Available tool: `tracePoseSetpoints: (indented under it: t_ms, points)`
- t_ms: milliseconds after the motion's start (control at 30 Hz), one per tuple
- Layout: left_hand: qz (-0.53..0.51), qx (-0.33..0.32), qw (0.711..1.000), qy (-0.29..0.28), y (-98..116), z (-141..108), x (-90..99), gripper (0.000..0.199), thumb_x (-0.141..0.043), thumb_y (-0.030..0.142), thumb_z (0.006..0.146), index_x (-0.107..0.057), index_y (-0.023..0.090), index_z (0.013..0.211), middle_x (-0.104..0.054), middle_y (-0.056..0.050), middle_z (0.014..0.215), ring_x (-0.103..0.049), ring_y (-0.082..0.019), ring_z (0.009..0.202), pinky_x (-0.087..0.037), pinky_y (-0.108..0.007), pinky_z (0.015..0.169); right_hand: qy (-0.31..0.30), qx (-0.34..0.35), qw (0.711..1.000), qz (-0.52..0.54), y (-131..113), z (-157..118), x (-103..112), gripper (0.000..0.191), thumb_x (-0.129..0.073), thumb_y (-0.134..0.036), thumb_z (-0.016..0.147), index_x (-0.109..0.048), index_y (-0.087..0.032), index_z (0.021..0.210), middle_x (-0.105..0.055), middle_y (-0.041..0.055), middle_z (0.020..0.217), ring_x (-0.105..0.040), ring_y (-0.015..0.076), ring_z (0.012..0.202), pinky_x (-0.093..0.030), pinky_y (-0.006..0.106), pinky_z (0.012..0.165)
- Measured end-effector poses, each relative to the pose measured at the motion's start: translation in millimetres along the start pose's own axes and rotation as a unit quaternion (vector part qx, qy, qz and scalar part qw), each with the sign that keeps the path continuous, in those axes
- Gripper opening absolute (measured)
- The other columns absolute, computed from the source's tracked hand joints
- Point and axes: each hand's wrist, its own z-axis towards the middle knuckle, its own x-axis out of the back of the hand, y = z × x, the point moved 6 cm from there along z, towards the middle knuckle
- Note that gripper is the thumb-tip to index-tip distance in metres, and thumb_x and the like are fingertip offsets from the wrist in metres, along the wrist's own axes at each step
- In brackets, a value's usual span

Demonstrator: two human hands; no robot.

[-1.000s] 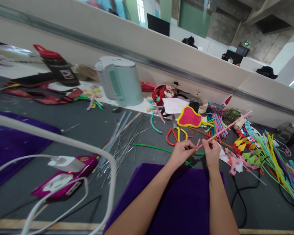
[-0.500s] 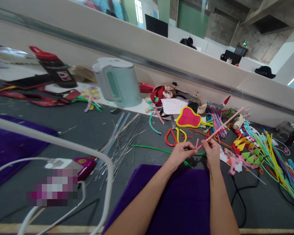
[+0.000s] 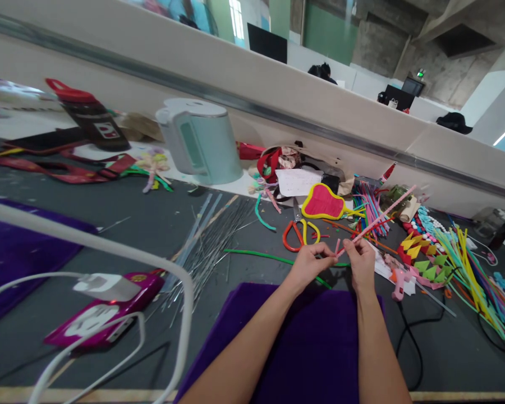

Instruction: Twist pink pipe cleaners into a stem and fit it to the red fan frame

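A pink pipe cleaner (image 3: 381, 219) slants up to the right from between my two hands, its lower end bent back into a short upright stub. My left hand (image 3: 313, 264) pinches it at the bend. Close beside, my right hand (image 3: 359, 258) grips the longer part between thumb and fingers. Beneath the hands a green pipe cleaner (image 3: 261, 255) lies across the table, partly covered by them. Both forearms pass over a folded purple cloth (image 3: 294, 336). Scissors (image 3: 301, 233) with orange and yellow handles lie just beyond my left hand.
A pink glue gun (image 3: 399, 283) and a bundle of coloured pipe cleaners (image 3: 473, 275) lie at right. Thin metal wires (image 3: 219, 241) spread left of the hands. Further left are a light-blue kettle (image 3: 212, 143), a magenta power bank (image 3: 105, 320) and a looping white cable (image 3: 188, 314).
Both hands hold nearly the same pose on the pink pipe cleaner. The whole view has shifted very slightly, and my right hand sits a touch further left.
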Motion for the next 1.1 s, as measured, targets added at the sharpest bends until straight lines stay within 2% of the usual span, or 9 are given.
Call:
tracePoseSetpoints:
  t_ms: [133,233,467,700,867,1000,1100]
  points:
    - [-0.060,0.063,0.996,-0.015,-6.3,-2.0,-1.3,0.015,-0.071,0.026,0.061,-0.063,0.014,0.059,-0.059,0.001,0.056,-0.046,-0.008,0.049,-0.037,-0.020,0.049,-0.053,-0.006,0.998,0.037,-3.2,1.2,-2.9,0.022,-0.065,-0.038,0.074,-0.062,-0.016,0.079,-0.058,-0.0014,0.069,-0.051,0.0128,0.063,-0.041,0.025,0.061]
    - [-0.073,0.064,0.995,-0.031,-6.4,-2.2,-2.5,0.016,-0.072,0.027,0.061,-0.063,0.014,0.061,-0.059,0.001,0.057,-0.046,-0.008,0.050,-0.037,-0.020,0.050,-0.058,-0.015,0.997,0.044,-0.8,2.8,0.5,0.022,-0.066,-0.037,0.073,-0.065,-0.016,0.080,-0.062,0.0004,0.071,-0.054,0.0145,0.065,-0.043,0.026,0.063]
    - [-0.027,0.024,0.999,-0.039,-1.4,-1.7,-3.3,0.018,-0.072,0.029,0.061,-0.061,0.015,0.059,-0.055,0.002,0.056,-0.046,-0.009,0.052,-0.037,-0.022,0.052,-0.041,-0.001,0.999,0.010,4.7,3.1,3.0,0.026,-0.065,-0.042,0.073,-0.061,-0.017,0.071,-0.056,-0.0027,0.060,-0.050,0.0130,0.058,-0.041,0.025,0.058]
    - [0.054,-0.062,0.997,-0.007,5.7,0.1,-1.8,0.014,-0.070,0.026,0.063,-0.061,0.015,0.058,-0.056,0.001,0.060,-0.048,-0.011,0.058,-0.036,-0.023,0.056,-0.020,0.013,0.999,-0.041,1.9,2.9,5.4,0.029,-0.064,-0.045,0.074,-0.058,-0.017,0.067,-0.055,-0.0033,0.058,-0.048,0.0122,0.055,-0.039,0.024,0.055]
    - [0.079,-0.101,0.992,-0.011,6.6,0.6,-4.0,0.013,-0.068,0.025,0.065,-0.062,0.016,0.058,-0.056,0.000,0.061,-0.048,-0.011,0.058,-0.035,-0.023,0.055,-0.001,0.023,0.996,-0.092,-4.0,0.0,4.2,0.033,-0.061,-0.047,0.077,-0.054,-0.018,0.063,-0.053,-0.0038,0.055,-0.046,0.0120,0.054,-0.038,0.024,0.054]
    - [0.055,-0.061,0.996,-0.019,3.3,-0.2,-5.6,0.014,-0.068,0.026,0.063,-0.062,0.015,0.056,-0.055,0.001,0.058,-0.047,-0.011,0.055,-0.034,-0.023,0.053,-0.005,0.030,0.994,-0.100,-7.9,-1.3,0.5,0.036,-0.062,-0.045,0.077,-0.048,-0.019,0.057,-0.046,-0.0056,0.051,-0.041,0.0102,0.051,-0.034,0.023,0.052]
    - [0.019,0.006,0.999,-0.028,0.1,-2.3,-6.0,0.016,-0.068,0.028,0.062,-0.061,0.015,0.057,-0.053,0.002,0.053,-0.044,-0.009,0.050,-0.032,-0.022,0.051,-0.049,0.026,0.998,-0.043,-8.9,-0.1,-2.9,0.027,-0.061,-0.042,0.077,-0.056,-0.018,0.066,-0.053,-0.0034,0.058,-0.047,0.0116,0.055,-0.038,0.023,0.055]
